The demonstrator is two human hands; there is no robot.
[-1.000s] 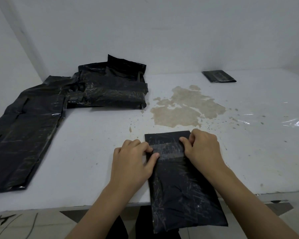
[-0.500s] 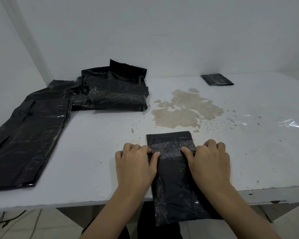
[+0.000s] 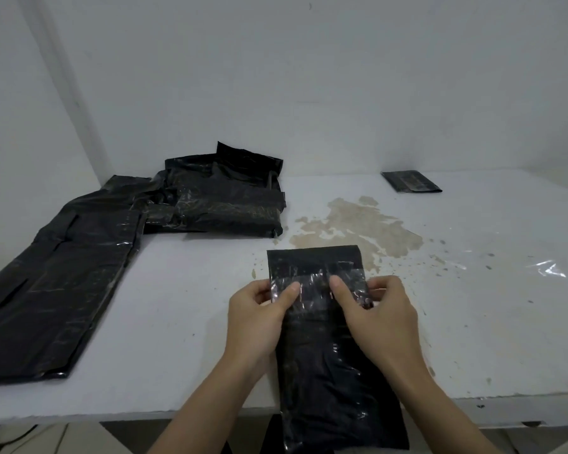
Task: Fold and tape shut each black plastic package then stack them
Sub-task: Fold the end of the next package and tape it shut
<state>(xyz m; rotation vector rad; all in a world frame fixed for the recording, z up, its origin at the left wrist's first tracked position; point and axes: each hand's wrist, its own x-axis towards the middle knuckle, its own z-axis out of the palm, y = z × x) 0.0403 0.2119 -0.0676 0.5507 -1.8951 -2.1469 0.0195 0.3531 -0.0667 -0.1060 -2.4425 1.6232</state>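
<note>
The black plastic package [image 3: 322, 322] looks glossy and wrinkled, with shiny clear tape [image 3: 315, 286]; the white bench [image 3: 191, 309] is matt and stained.

Left hand [image 3: 254, 314]: fingers curled under the left edge of the black package [image 3: 328, 348], thumb laid flat on top, pinching it.
Right hand [image 3: 379, 317]: mirrors the left, thumb pressed on the package's upper face, fingers wrapped behind its right edge.
Thumbs: pointing away from the body, near each other, not touching.
Forearms: both bare, rising from the lower frame and converging toward the hands.
Wrists: roughly straight, level with each other.
</note>
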